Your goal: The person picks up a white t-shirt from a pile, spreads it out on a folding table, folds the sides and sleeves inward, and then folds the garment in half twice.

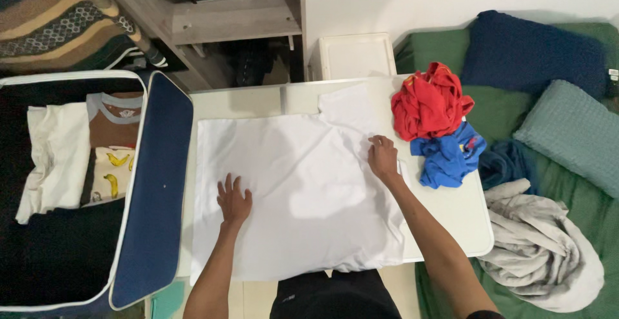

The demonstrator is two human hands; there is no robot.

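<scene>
A white T-shirt [290,164] lies spread flat on a small white table [451,209]. My left hand [233,201] rests palm down on the shirt's left half, fingers spread. Over at the shirt's right edge near the sleeve, my right hand [383,157] presses on the cloth with fingers bent. Neither hand grips anything.
A crumpled red garment [431,103] and a blue one [448,158] sit at the table's right end. To the left stands an open dark blue suitcase [151,190] with folded clothes [58,158]. On the right is a green bed [496,103] with pillows [574,132] and a grey garment [541,248].
</scene>
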